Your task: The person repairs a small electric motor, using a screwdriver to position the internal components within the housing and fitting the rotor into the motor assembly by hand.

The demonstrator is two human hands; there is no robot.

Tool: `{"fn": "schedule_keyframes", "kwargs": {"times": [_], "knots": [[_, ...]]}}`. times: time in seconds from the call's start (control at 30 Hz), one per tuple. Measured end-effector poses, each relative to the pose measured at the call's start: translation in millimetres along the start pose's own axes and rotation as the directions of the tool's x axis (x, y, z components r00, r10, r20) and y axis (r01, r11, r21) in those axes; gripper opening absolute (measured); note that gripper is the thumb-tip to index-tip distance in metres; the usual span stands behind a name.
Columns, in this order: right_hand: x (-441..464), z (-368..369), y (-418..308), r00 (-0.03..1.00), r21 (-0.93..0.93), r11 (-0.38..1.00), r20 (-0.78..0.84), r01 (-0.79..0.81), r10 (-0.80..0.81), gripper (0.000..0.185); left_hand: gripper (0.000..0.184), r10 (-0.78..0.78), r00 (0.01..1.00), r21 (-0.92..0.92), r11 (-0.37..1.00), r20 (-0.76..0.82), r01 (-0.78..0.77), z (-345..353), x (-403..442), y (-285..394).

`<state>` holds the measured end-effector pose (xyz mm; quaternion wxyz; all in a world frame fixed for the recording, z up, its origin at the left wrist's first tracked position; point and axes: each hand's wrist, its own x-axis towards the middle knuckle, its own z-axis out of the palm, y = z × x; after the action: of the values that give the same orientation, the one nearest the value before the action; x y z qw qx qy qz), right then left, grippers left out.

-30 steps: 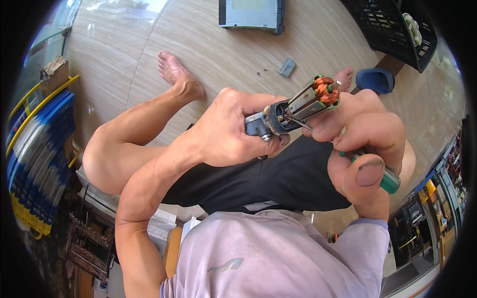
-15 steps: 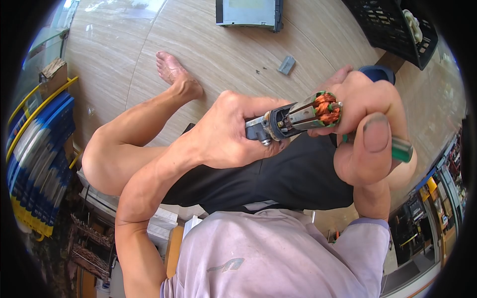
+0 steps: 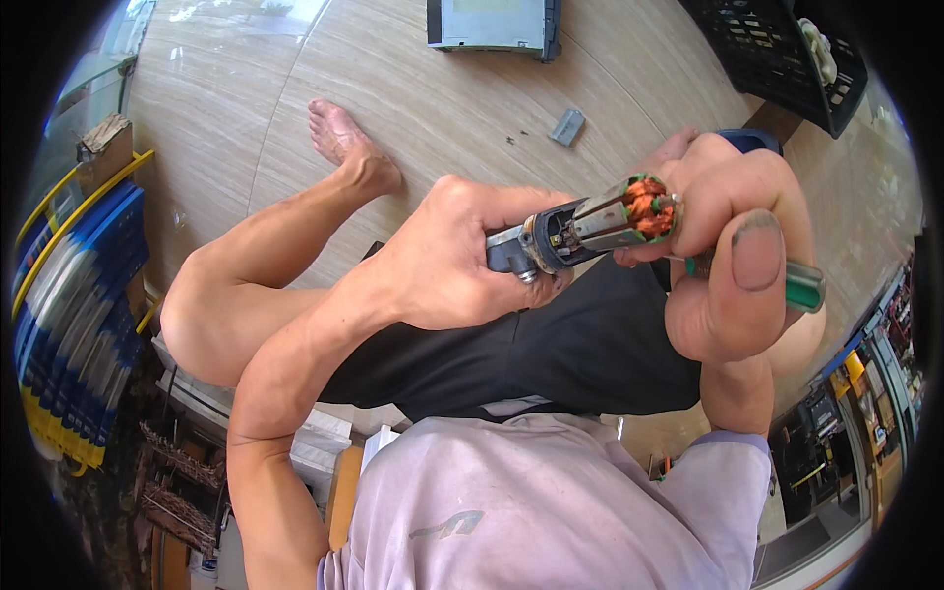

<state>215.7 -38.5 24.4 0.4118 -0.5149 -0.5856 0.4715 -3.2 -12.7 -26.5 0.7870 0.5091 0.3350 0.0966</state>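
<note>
My left hand (image 3: 447, 256) is wrapped round the dark housing (image 3: 511, 258) of a small power tool. Out of its open end sticks a motor armature (image 3: 608, 221), with metal core segments and copper windings (image 3: 649, 208) at the tip. My right hand (image 3: 737, 236) is closed, thumb over fingers, on a green-handled screwdriver (image 3: 804, 288); its shaft is hidden. The curled fingers of this hand are right at the armature's winding end, where a short shaft tip shows. Whether they touch it is hard to tell.
On the tiled floor lie a small grey block (image 3: 567, 128) and a grey box-shaped device (image 3: 494, 28). A black crate (image 3: 757, 59) stands upper right. Blue packets on a yellow rack (image 3: 79, 315) hang at the left. Shelves with goods (image 3: 865, 413) stand at the right.
My right hand has shifted slightly to the right, and the screwdriver handle with it. The armature's tip has tilted slightly up in view. My left hand has hardly moved.
</note>
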Motion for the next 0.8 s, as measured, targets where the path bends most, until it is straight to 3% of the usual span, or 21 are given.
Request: {"fn": "schedule_keyframes", "kwargs": {"times": [0.27,0.57,0.67,0.8], "knots": [[4.0,4.1,0.7,0.999,-0.039,0.999,-0.015,0.038,-0.039,0.043,0.046,-0.021,0.999,0.029,0.999,-0.028,0.022,1.9,-1.2,-0.7],[6.2,7.6,-4.7,0.988,0.03,0.992,-0.091,-0.122,0.124,0.044,0.047,0.09,0.994,0.043,0.995,-0.069,-0.087,5.3,-0.7,-7.6],[9.2,15.8,-6.2,0.98,0.058,0.992,-0.162,-0.11,0.118,0.044,0.046,-0.034,0.998,-0.021,0.999,-0.05,0.033,4.0,-2.3,-3.7],[12.3,6.5,1.4,0.998,0.065,0.998,-0.064,0.0,0.005,0.032,0.028,-0.161,0.986,0.007,0.987,0.052,0.161,-4.2,-2.6,13.2]]}}
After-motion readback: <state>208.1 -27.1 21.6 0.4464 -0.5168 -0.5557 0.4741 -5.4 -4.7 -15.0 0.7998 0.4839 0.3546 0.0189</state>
